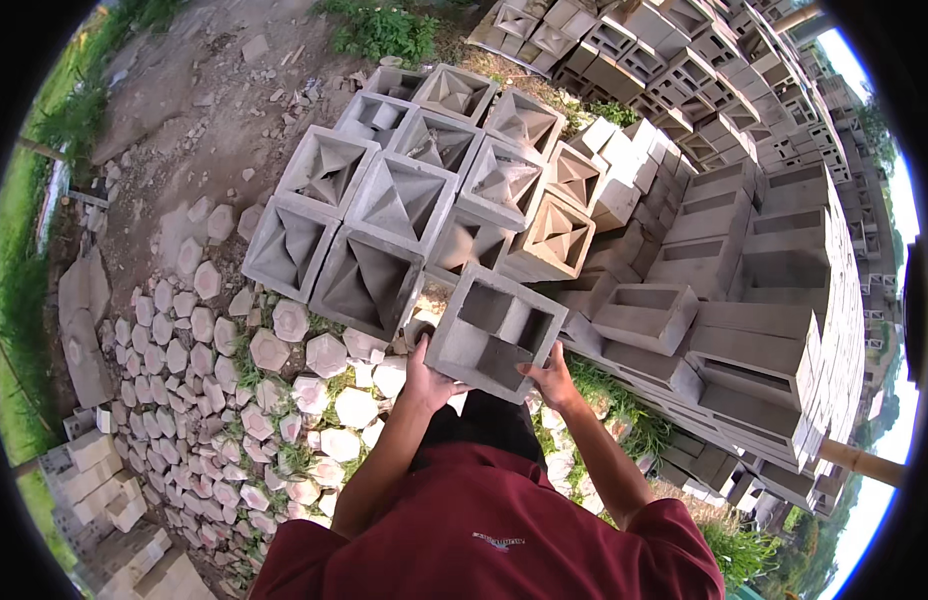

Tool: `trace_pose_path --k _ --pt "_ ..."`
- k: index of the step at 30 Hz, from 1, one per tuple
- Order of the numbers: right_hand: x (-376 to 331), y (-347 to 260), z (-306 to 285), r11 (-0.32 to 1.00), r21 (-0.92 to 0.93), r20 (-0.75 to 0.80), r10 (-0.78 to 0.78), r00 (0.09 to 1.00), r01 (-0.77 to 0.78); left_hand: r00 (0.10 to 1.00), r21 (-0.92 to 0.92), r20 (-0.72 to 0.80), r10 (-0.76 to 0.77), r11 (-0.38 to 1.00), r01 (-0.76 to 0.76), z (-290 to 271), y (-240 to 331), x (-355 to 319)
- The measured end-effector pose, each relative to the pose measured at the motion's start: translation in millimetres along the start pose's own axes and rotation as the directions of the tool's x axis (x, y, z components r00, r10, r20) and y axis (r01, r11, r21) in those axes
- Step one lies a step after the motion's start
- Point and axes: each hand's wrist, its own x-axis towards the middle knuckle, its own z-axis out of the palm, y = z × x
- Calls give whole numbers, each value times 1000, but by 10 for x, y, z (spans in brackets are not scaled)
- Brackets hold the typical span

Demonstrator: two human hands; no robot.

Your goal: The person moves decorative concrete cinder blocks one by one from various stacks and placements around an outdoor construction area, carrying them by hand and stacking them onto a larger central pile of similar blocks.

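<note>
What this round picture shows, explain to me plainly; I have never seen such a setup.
There is no machine: a person in a maroon short-sleeved shirt works bare-handed. The picture comes from a wide fisheye camera on the person's head, looking down, so straight edges bend. The left hand and right hand hold a grey square concrete block with recessed compartments. Ahead sits a group of mostly grey square concrete blocks with angular hollow faces. Pale hexagonal stone slabs lie at left; grey rectangular concrete blocks are stacked at right.
</note>
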Motion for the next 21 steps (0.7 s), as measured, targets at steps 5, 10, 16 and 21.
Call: trace_pose_path --k 5,10,16,21 --pt "653 129 -168 999 43 42 0 999 -2 993 -118 112 34 993 -21 -177 51 708" --pt "1492 152 -437 996 28 131 81 988 -85 993 -177 23 115 978 -109 -158 114 1340" --pt "2326 296 -482 979 -41 110 204 973 -201 978 -147 -154 137 976 -160 -105 456 1929" --pt "2701 467 -503 996 63 175 45 984 -57 965 -173 -181 189 960 -220 -127 493 2198"
